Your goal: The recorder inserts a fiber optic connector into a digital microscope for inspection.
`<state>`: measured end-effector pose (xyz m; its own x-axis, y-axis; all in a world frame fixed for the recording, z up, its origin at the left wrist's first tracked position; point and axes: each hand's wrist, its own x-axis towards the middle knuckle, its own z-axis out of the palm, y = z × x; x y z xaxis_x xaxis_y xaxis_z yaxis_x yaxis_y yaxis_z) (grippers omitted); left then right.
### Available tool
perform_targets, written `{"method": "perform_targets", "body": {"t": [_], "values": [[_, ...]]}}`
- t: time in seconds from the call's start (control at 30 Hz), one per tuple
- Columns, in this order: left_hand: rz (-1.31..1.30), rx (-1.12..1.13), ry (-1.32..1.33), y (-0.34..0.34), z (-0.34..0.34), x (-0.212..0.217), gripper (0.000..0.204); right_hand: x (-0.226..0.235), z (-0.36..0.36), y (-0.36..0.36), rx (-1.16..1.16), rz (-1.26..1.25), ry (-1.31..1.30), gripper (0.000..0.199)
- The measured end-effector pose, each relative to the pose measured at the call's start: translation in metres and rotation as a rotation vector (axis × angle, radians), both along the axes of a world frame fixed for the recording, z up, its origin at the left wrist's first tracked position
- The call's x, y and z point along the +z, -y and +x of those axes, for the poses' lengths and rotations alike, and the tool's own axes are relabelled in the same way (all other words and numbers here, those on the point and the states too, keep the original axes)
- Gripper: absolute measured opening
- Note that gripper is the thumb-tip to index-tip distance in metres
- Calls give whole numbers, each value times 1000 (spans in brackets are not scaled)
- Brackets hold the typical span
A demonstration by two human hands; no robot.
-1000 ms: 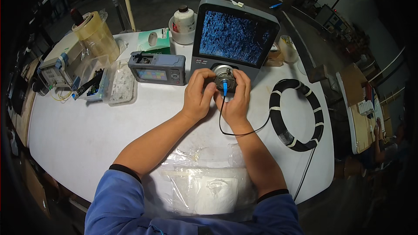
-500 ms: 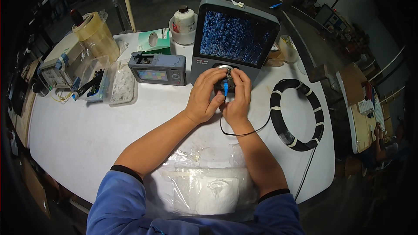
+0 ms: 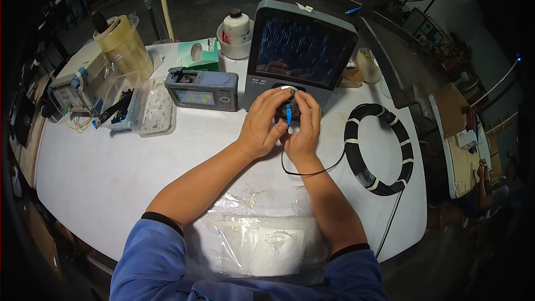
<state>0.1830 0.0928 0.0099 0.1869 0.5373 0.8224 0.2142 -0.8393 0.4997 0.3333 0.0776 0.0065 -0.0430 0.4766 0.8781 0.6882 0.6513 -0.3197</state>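
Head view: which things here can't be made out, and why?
- Round part under the hands: the left hand and right hand cover most of it; only the blue connector shows.
- Screen of the grey device: image too blurred to read.
- Clear tray contents: too small to tell.
- Black cable: runs off the table edge, end unseen.

Table top is smooth matt white laminate; the clear bag at its near edge is crinkly glossy plastic film. The monitor unit has a matt grey plastic casing and a glossy dark glass screen, the handheld tester is grey-blue matt plastic, and the cable coil looks like black rubbery sheath with white tape bands. Blue connector is shiny plastic, sleeves are soft blue cloth, and the tape roll is yellowish translucent gloss.
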Motion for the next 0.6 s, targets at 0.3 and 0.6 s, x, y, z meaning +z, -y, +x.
{"method": "perform_targets", "body": {"t": [0.3,0.6], "values": [[3,-16,54,2,0,0,63,0,-3,2,7,-15,-35,57],[31,-4,29,1,0,-1,62,0,0,1,11,-14,-14,55]]}}
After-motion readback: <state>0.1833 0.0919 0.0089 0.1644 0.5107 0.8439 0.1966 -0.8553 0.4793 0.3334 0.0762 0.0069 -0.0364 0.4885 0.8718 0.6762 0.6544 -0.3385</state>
